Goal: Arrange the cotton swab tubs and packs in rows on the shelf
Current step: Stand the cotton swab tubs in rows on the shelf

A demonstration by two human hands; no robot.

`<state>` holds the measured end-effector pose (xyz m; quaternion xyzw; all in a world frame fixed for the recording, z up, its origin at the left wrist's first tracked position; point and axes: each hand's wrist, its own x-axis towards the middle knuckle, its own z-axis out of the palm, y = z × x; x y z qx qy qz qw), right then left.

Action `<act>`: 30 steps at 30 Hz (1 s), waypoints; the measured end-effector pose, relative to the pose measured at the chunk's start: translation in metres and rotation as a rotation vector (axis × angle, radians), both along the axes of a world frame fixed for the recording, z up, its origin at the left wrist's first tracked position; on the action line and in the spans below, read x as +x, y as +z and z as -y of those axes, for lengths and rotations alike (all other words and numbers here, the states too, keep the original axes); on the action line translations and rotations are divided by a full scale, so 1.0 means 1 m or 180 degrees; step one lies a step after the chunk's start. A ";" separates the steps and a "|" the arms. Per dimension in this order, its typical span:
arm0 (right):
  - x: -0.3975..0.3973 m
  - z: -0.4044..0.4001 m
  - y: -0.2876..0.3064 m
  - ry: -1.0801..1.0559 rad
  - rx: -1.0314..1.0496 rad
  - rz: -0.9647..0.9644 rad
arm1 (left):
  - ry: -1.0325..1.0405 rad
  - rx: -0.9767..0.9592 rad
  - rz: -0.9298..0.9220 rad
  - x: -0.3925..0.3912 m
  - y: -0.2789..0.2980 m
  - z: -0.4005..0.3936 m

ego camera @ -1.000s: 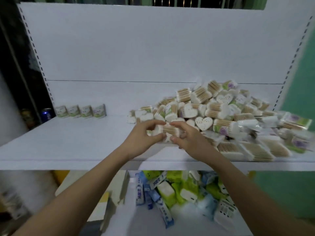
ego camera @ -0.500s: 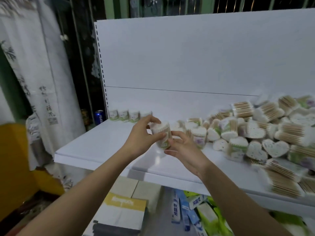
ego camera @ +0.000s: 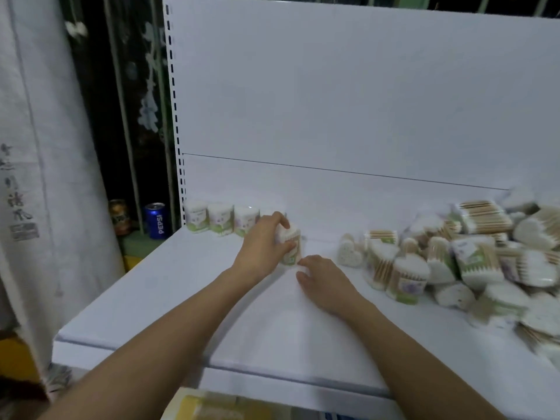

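We log: 3–4 tubs in row [ego camera: 222,219] left of fingers | left hand [ego camera: 263,247] fingers pinching tub [ego camera: 291,245] | right hand [ego camera: 322,281] fingers spread, loose | pile [ego camera: 454,256] rightward unsorted, most left.

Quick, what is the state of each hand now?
Left hand: grip closed around a cotton swab tub.
Right hand: open, fingers relaxed by the tub's base, holding nothing.

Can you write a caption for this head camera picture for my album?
Left hand grips a cotton swab tub beside the row of tubs on the white shelf.
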<state>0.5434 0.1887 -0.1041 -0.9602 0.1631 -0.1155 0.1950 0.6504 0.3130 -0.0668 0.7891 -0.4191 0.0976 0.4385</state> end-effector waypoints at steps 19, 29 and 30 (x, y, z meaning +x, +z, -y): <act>0.004 0.011 -0.011 -0.0116 0.0193 0.0316 | -0.0049 0.1017 0.1769 0.023 -0.028 0.067; 0.001 0.009 -0.008 -0.0144 0.0186 0.0279 | 0.0119 0.1363 0.1468 0.036 -0.035 0.068; 0.001 0.009 -0.007 -0.0153 0.0200 0.0270 | 0.0148 0.1442 0.1464 0.037 -0.034 0.068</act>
